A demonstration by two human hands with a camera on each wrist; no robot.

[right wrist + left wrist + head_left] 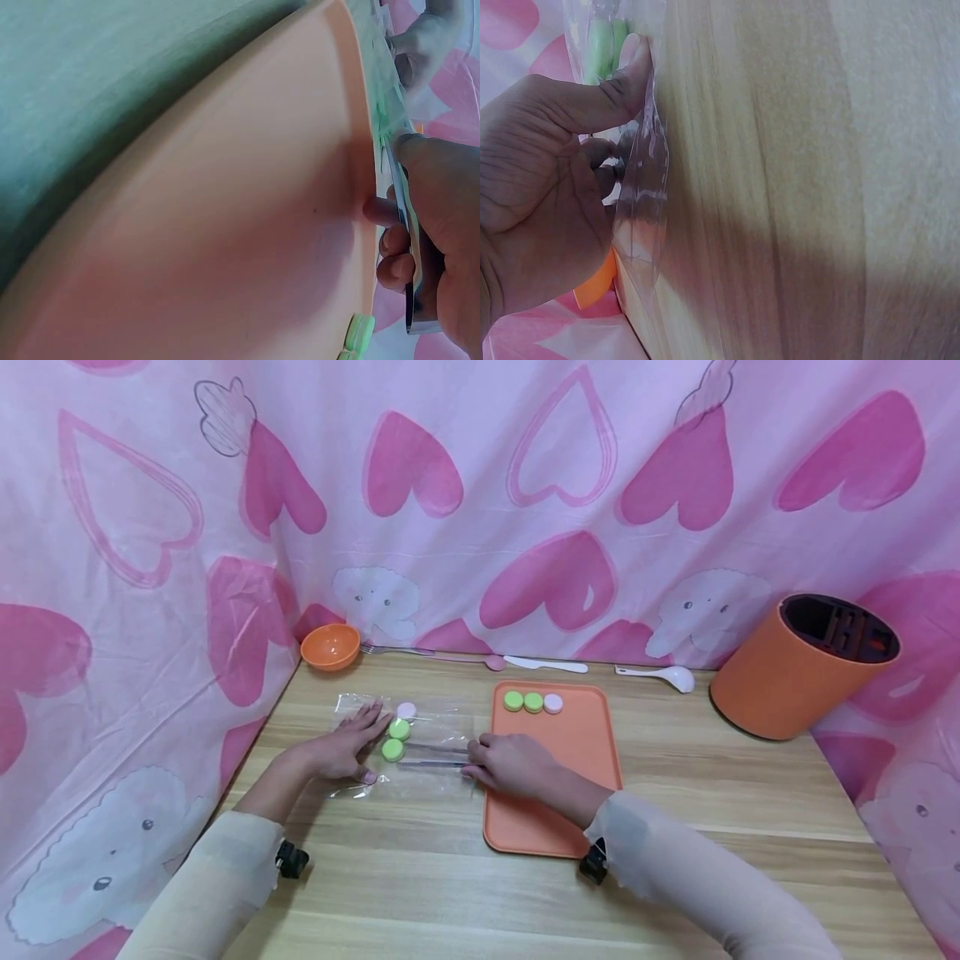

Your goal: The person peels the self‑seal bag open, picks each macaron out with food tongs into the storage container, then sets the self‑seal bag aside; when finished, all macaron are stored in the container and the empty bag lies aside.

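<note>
Head view: left hand (341, 750) lies flat, fingers spread, pinning clear plastic bag (442, 727) to wooden table (675, 760).
Right hand (513, 766): fingers pinch metal tongs (435, 755), tips reaching round green discs (395, 739) inside.

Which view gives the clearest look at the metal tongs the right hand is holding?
The head view: the tongs lie full length, gripped by the right hand and reaching into the clear bag toward a green disc. The right wrist view shows only a blurred edge of them beside the orange tray. The left wrist view does not clearly show them.
</note>
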